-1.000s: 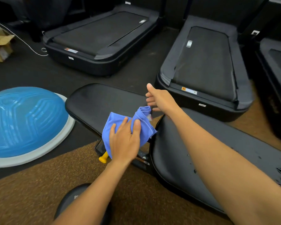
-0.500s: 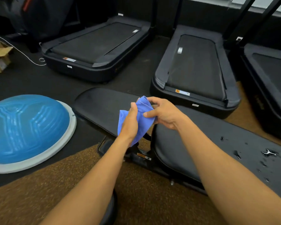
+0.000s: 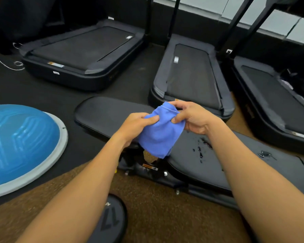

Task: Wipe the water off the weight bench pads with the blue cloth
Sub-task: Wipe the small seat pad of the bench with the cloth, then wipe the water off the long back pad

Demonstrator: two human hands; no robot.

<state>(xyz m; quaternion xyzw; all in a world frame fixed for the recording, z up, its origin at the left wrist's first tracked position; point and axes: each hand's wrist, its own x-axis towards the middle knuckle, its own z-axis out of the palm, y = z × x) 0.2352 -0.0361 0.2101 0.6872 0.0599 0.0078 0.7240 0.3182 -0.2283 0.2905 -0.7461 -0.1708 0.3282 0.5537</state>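
The blue cloth (image 3: 161, 134) hangs in the air above the gap between the two black bench pads. My left hand (image 3: 136, 124) pinches its left edge and my right hand (image 3: 191, 118) pinches its top right edge. The small seat pad (image 3: 104, 114) lies to the left and looks matte, with no clear drops. The long back pad (image 3: 209, 169) runs to the right and carries water drops (image 3: 200, 149) just below my right wrist, with another wet patch (image 3: 265, 154) farther right.
A blue half-ball balance trainer (image 3: 19, 142) sits on the floor at the left. Three treadmills (image 3: 84, 50) (image 3: 191, 76) (image 3: 277, 99) line the far side. A round black weight plate (image 3: 111, 220) lies near my feet. The bench frame (image 3: 147, 169) shows under the gap.
The cloth has been lifted off the seat pad; my right hand came in and took hold of it, so both hands now grip it in the air. The view tilted up and right.
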